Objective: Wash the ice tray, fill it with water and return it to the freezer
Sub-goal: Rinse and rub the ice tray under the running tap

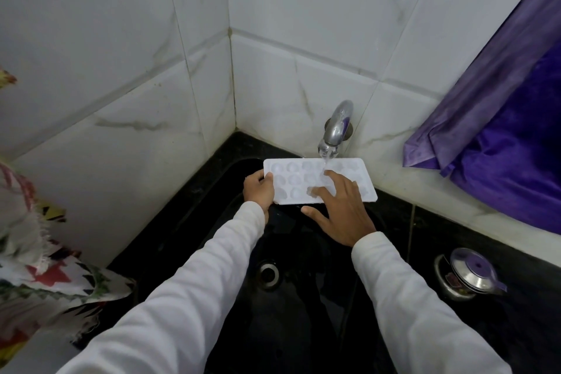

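A white ice tray with rounded moulds hangs level over the black sink, right under the chrome tap. Water runs from the spout onto the tray's far middle. My left hand grips the tray's left end. My right hand lies flat across the tray's top with its fingers spread over the moulds, thumb below the near edge.
White marble-look tiles form the corner behind the sink. A purple cloth hangs at the right over a white ledge. A steel lidded pot sits on the black counter to the right. A patterned cloth hangs at the left. The drain is in the sink's middle.
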